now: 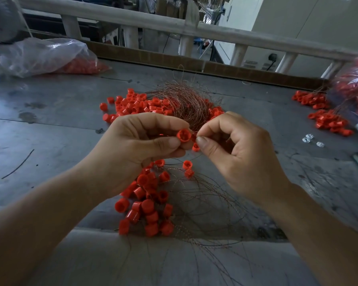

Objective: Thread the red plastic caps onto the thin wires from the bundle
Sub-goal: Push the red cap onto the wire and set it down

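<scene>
Cap (183, 136) pinched in left hand (141, 141) above tabletop (50, 124) centre | wire (194, 129) tip pinched by right hand (236, 149), just beside cap | tip to be gripped short, cap held steady, hole aligned.

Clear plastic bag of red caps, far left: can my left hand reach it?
Likely yes: only grey table separates the clear plastic bag from the left hand, which pinches a red plastic cap.
</scene>
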